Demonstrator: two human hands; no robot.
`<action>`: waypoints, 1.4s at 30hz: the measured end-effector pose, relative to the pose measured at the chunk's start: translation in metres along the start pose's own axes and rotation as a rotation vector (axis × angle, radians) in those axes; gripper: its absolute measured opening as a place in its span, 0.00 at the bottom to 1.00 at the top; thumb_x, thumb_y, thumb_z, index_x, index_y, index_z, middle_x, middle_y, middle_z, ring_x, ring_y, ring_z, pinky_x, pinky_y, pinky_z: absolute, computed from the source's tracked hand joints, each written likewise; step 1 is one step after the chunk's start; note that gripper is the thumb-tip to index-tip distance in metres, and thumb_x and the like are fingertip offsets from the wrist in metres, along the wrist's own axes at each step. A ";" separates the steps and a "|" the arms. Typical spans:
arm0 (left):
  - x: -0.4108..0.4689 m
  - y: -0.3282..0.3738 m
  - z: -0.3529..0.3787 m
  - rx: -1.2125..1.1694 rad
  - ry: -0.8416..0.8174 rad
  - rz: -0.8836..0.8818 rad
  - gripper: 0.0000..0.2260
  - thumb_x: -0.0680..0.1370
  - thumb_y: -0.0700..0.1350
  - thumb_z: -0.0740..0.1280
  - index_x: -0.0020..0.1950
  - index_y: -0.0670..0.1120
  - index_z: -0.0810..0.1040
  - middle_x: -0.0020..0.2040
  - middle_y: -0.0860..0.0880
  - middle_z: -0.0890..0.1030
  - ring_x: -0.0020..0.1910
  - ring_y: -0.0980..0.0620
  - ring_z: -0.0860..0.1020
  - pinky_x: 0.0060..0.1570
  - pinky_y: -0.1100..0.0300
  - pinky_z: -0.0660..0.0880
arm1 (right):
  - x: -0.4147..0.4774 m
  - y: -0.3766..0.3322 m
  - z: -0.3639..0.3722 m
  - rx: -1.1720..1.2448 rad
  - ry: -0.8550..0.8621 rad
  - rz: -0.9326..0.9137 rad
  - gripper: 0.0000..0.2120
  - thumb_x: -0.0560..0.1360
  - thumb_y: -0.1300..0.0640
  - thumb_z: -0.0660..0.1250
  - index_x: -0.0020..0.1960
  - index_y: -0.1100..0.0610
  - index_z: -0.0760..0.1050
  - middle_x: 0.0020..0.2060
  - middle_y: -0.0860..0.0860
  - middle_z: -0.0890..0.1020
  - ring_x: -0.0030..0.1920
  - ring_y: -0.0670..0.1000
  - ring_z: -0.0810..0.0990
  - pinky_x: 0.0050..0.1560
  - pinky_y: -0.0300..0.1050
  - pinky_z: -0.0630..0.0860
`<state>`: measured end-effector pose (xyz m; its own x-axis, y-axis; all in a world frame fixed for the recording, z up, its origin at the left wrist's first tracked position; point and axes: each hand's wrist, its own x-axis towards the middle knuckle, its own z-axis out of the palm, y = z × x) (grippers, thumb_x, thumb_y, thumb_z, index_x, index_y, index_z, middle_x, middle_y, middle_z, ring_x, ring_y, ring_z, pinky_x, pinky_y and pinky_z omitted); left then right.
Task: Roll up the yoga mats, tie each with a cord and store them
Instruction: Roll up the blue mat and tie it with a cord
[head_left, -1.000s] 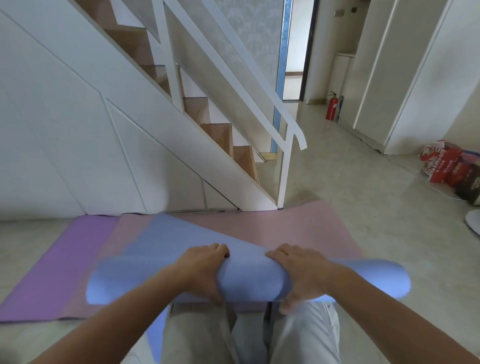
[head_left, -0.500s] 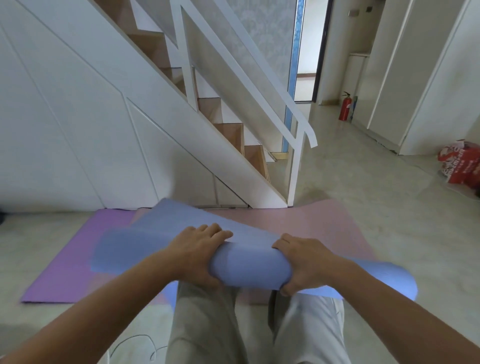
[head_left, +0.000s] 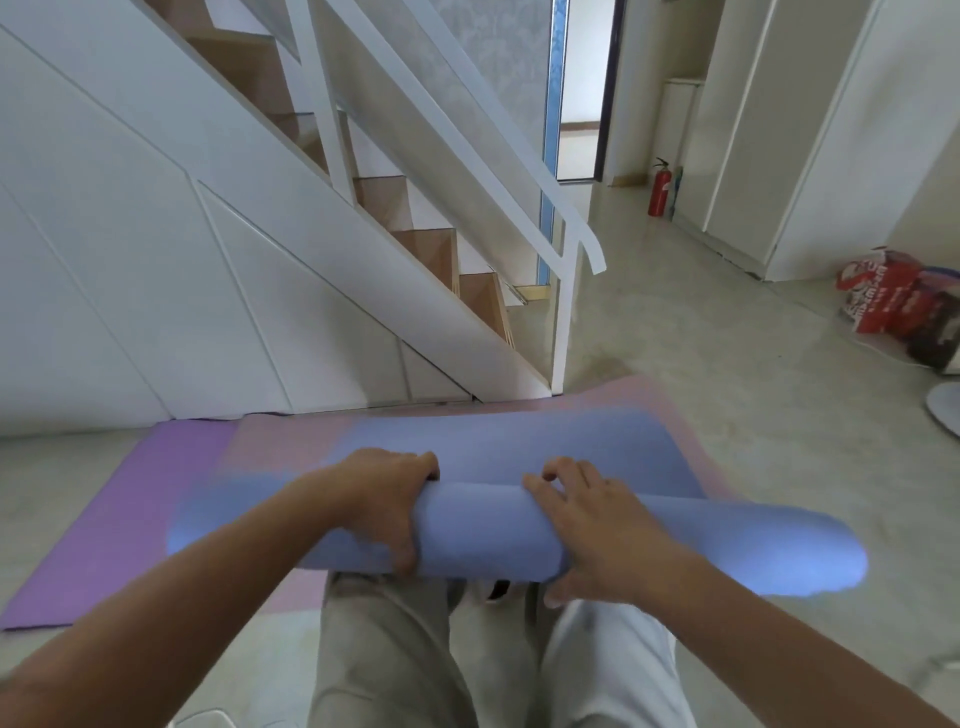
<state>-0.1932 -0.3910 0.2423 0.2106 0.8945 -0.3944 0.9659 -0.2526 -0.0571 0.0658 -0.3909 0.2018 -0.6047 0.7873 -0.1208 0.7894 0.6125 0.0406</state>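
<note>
Lower centre of frame: blue mat roll (head_left: 488, 530), short flat tail ahead, over pink mat (head_left: 613, 395) and purple mat (head_left: 130, 509). Left hand (head_left: 382, 499) and right hand (head_left: 587, 519) both wrap it, fingers on top, thumbs under. Suggest even pressure, tight turns, ends flush

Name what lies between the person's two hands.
Only a bare stretch of the blue mat roll, which the left hand and right hand both hold; head view.

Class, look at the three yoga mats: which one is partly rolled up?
The blue mat: the left hand and right hand grip its roll. The pink mat under it and the purple mat further left lie flat.
</note>
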 end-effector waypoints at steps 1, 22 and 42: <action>0.006 -0.001 -0.009 -0.031 -0.043 -0.007 0.39 0.56 0.61 0.79 0.62 0.56 0.66 0.51 0.54 0.76 0.48 0.49 0.77 0.46 0.56 0.74 | 0.002 0.000 0.003 -0.001 0.040 0.005 0.52 0.62 0.35 0.72 0.77 0.51 0.50 0.69 0.53 0.58 0.68 0.58 0.62 0.61 0.52 0.69; 0.025 -0.004 0.013 -0.067 -0.051 0.077 0.41 0.56 0.67 0.77 0.66 0.59 0.69 0.57 0.55 0.78 0.55 0.49 0.77 0.55 0.53 0.74 | 0.041 0.039 -0.026 0.409 -0.444 0.077 0.32 0.60 0.44 0.77 0.61 0.44 0.70 0.54 0.43 0.76 0.55 0.50 0.77 0.58 0.53 0.76; 0.025 -0.002 0.017 0.060 0.110 0.112 0.43 0.55 0.69 0.71 0.67 0.58 0.66 0.57 0.54 0.77 0.54 0.47 0.78 0.51 0.53 0.74 | 0.040 0.036 -0.028 0.297 -0.356 0.115 0.47 0.60 0.36 0.76 0.73 0.43 0.59 0.62 0.45 0.72 0.60 0.52 0.73 0.62 0.53 0.72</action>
<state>-0.1927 -0.3738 0.2172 0.3347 0.8938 -0.2985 0.9254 -0.3715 -0.0749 0.0667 -0.3356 0.2259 -0.4789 0.7436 -0.4666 0.8764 0.4354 -0.2057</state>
